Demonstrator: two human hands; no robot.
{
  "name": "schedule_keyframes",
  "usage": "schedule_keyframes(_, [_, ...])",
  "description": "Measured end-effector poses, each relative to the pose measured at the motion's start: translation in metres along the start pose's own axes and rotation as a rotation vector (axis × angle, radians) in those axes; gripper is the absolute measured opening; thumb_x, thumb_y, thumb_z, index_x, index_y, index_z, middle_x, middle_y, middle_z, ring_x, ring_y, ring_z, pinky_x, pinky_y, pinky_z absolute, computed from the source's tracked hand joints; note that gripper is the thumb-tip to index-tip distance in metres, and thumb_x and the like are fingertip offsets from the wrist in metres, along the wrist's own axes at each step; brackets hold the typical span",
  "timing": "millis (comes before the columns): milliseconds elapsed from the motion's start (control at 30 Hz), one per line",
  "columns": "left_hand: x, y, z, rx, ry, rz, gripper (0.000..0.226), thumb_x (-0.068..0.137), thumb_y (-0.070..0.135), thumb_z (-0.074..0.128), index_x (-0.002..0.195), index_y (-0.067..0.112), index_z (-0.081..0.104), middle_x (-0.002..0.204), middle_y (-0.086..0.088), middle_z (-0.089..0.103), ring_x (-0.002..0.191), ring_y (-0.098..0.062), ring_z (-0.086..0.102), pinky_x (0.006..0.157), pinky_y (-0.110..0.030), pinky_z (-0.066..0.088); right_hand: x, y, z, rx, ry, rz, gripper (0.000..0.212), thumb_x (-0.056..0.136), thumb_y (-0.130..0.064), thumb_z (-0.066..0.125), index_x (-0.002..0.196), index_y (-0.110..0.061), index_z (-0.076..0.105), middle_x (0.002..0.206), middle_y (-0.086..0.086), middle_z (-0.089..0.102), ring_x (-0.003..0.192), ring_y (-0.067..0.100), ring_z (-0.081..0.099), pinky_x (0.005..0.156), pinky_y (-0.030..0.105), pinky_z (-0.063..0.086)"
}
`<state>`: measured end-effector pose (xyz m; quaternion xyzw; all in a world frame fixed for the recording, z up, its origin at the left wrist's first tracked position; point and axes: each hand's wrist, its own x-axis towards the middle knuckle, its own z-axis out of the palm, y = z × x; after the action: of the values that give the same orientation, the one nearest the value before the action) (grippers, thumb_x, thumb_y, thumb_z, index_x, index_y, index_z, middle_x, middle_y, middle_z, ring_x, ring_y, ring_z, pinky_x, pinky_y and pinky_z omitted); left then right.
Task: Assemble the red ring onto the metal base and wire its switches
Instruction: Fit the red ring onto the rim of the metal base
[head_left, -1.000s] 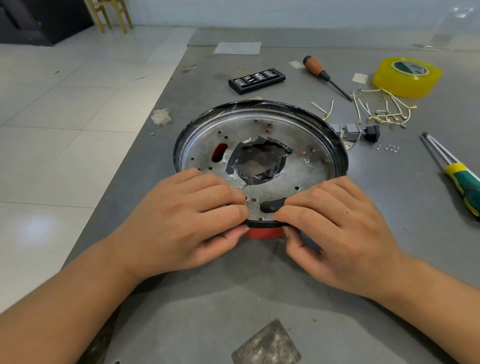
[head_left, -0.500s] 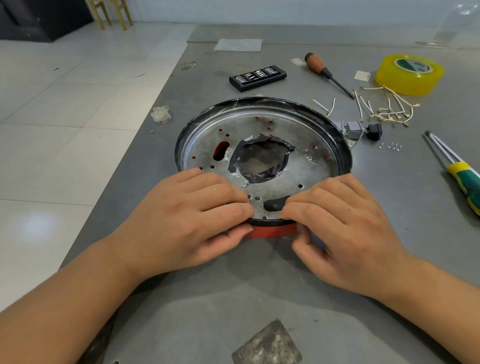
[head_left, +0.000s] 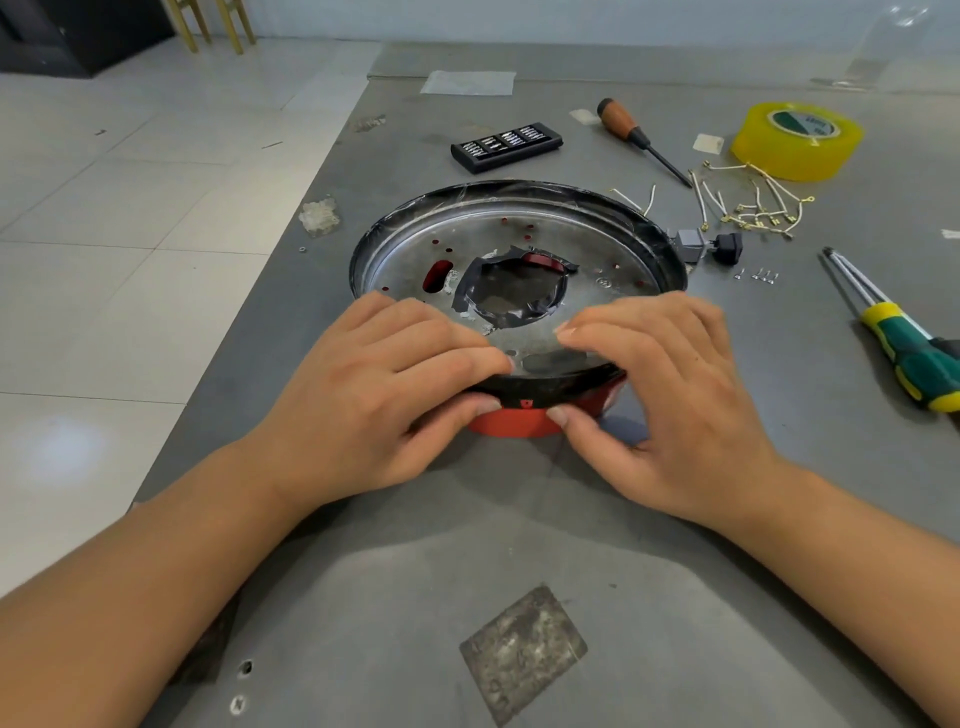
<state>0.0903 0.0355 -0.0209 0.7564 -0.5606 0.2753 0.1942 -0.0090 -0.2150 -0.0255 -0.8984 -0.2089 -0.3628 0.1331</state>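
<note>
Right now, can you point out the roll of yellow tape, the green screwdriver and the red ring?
yellow tape (head_left: 797, 143): head view, on the roll's outer side.
green screwdriver (head_left: 917, 361): head view, on its handle.
red ring (head_left: 511, 422): head view, on the near edge between the thumbs.

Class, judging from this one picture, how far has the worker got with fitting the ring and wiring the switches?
Done: the metal base sits over the red ring. In hand: the left hand and right hand grip the near rim, thumbs on the ring. Left: the switches and loose wires lie unconnected on the table.
</note>
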Motion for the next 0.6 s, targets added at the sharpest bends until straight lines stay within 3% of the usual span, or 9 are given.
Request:
schedule_keyframes(133, [-0.0009,0.0016,0.0007,0.015,0.059,-0.031,0.023,0.105,0.027,0.065,0.118,0.013,0.077,0.110,0.003,0.075,0.097,-0.026,0.069,0.083,-0.038,0.042,-0.0029,0.0004,-0.0034,-0.010,-0.008,0.031,0.049,0.086,-0.034,0.076,0.126,-0.012,0.060,0.132,0.003,0.063,0.123,0.027,0.058,0.106,0.047,0.036])
schedule_keyframes(467, [-0.0035,0.0038,0.0034,0.017,0.011,-0.027,0.023,0.105,0.032,0.066,0.120,0.019,0.078,0.111,0.004,0.075,0.098,-0.022,0.066,0.084,-0.034,0.039,-0.0035,0.0007,-0.0021,-0.039,-0.006,0.002,0.021,0.092,-0.035,0.072,0.096,-0.015,0.072,0.122,-0.004,0.067,0.113,0.021,0.062,0.101,0.047,0.035])
schedule_keyframes(600, [-0.0043,0.0027,0.0037,0.010,-0.010,0.002,0.022,0.104,0.032,0.067,0.119,0.020,0.078,0.110,0.004,0.074,0.095,-0.024,0.066,0.079,-0.039,0.045,-0.0031,0.0022,-0.0009,-0.021,-0.014,-0.024,0.018,0.093,-0.032,0.071,0.092,-0.014,0.072,0.117,-0.004,0.069,0.107,0.021,0.063,0.099,0.046,0.036])
